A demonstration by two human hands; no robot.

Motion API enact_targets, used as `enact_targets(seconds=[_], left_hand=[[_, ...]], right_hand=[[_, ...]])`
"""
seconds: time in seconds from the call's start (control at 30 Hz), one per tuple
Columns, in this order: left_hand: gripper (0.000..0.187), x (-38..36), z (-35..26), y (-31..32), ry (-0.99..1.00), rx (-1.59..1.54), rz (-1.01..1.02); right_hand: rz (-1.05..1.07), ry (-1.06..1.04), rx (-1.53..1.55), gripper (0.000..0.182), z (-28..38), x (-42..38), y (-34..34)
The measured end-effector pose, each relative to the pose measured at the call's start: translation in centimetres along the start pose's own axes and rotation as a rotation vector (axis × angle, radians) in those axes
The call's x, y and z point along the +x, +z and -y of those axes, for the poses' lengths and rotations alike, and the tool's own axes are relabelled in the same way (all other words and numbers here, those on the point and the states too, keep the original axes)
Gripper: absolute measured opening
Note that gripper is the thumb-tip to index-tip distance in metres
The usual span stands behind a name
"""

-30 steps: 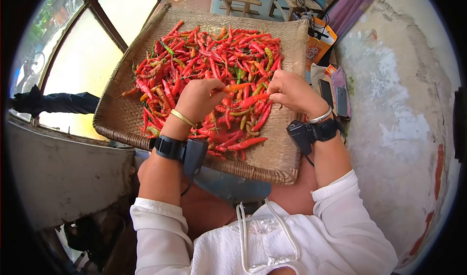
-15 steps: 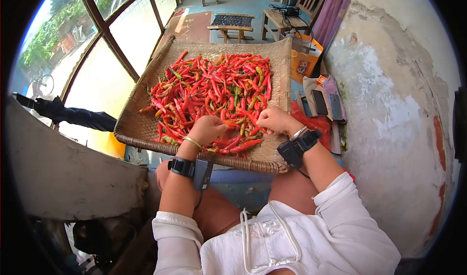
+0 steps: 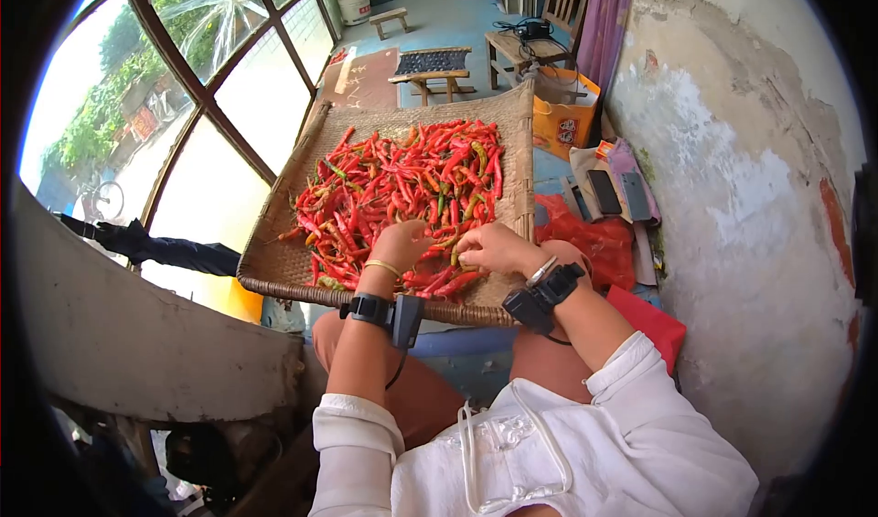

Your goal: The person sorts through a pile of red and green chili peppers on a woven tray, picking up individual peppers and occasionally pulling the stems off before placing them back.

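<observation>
A square woven basket tray [image 3: 270, 263] rests across my knees, holding a broad heap of red chili peppers [image 3: 370, 174] with some green and yellowish ones among them. My left hand [image 3: 401, 246] is over the near part of the heap, its fingers curled and their tips partly hidden. Just right of it, my right hand [image 3: 497, 247] has its fingers bent together at the peppers; whatever lies between them is too small to make out. A small gap separates the two hands.
Beyond the tray stand a low woven-top stool [image 3: 433, 63], a wooden chair [image 3: 540, 46] and an orange bag [image 3: 564, 124]. Phones [image 3: 604, 191] and a red plastic bag [image 3: 590, 243] lie right, beside the wall. A dark umbrella [image 3: 183, 254] is at the left.
The view has shifted, so the tray appears lower and further right. My hands are a little closer together, and my left hand's fingers look looser.
</observation>
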State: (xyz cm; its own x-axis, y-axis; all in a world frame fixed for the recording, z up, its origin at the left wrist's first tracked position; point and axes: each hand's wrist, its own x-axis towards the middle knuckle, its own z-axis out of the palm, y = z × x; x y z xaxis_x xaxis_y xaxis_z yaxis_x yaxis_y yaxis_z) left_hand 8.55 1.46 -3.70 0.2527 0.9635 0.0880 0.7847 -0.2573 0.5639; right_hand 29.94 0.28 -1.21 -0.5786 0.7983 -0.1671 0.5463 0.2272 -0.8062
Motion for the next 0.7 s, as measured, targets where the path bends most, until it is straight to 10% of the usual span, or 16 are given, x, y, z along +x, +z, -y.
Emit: enact_targets(seconds=[0.13,0.47,0.7], left_hand=[[0.028,-1.4,-0.9,3.1,0.109,0.143,0.390],[0.032,-1.0,-3.6,4.1,0.057,0.266,0.733],[0.016,-1.9,-1.4,4.3,0.076,-0.158,0.325]], right_hand=[[-0.035,-0.143,-0.389,0.028,-2.7,-0.5,1.5],[-0.140,-0.130,-0.081,0.024,-3.0,0.3,1.4],[-0.388,-0.058,0.172,0.020,-2.5,0.6,0.9]])
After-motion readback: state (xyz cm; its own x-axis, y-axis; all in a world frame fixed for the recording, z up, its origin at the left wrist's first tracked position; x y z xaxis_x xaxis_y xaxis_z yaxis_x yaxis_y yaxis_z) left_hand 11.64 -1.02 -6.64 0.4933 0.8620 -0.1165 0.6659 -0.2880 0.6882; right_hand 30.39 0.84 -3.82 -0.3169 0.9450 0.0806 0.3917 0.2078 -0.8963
